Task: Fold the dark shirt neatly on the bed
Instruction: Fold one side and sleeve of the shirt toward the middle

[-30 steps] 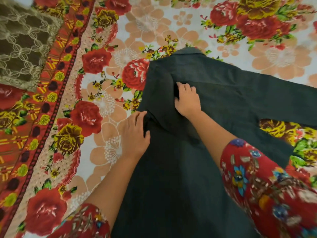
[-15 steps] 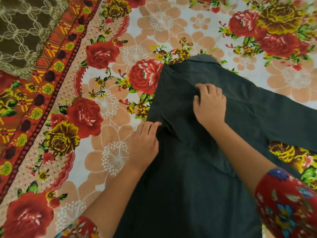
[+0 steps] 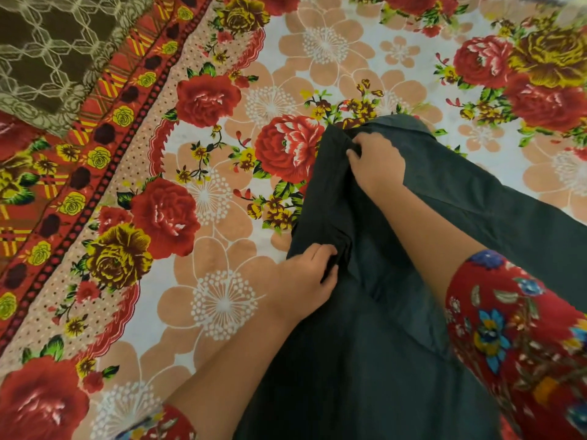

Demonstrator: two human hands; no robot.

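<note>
Pinching the folded left edge of the dark charcoal cotton shirt (image 3: 397, 328) in two places, I have my right hand (image 3: 376, 161) closed on cloth near the collar at about twelve o'clock, and my left hand (image 3: 306, 276) gripping the same edge lower down, at about nine o'clock of the garment. The shirt lies flat on the bed, running from the picture's centre down to six o'clock, one sleeve stretching away toward three o'clock.

The risk, as I judge it, is uneven pull: if one hand draws harder than the other, the fold line will skew and the panel underneath will bunch. That loose sleeve could also drag and twist the body out of square.

Under everything is the floral bedsheet with red and yellow roses on pale ground (image 3: 222, 281), soft and likely to creep with the cloth. At eleven o'clock lies an olive-brown cloth with a pale lattice pattern (image 3: 47, 52), well apart. Nothing more of the room shows.
</note>
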